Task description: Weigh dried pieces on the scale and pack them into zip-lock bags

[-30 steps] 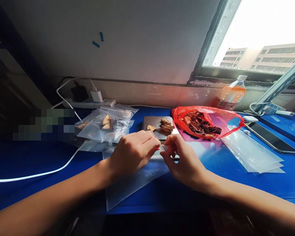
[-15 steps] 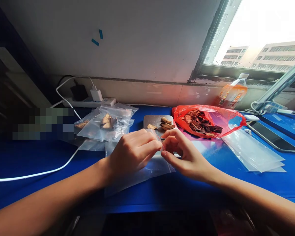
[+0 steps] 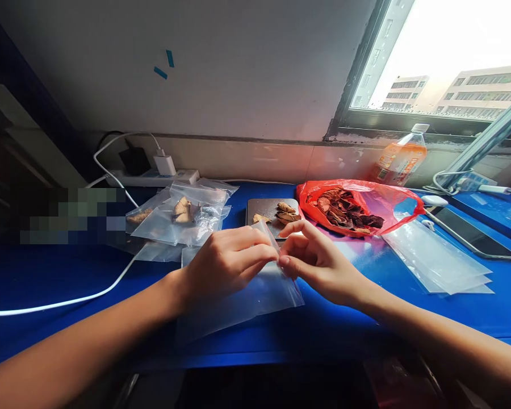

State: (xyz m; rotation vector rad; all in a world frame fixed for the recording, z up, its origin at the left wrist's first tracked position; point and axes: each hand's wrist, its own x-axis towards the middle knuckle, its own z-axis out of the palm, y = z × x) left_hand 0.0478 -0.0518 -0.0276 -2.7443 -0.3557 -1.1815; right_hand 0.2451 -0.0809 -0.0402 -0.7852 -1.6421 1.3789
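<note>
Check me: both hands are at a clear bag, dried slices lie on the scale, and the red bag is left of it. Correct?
No: the red bag is right of the scale, as the head view shows. Dried slices lie on it, and left hand and right hand are at the clear bag.

This looks like a makeshift work corner in a dormitory or similar room: a blue table [image 3: 68, 272] beneath a window [image 3: 434, 40] facing buildings [image 3: 481, 94], with a power strip [image 3: 188, 176], charger [image 3: 164, 165], phone [image 3: 472, 233] and drink bottle [image 3: 402, 160] around a small scale [image 3: 258, 206].
</note>
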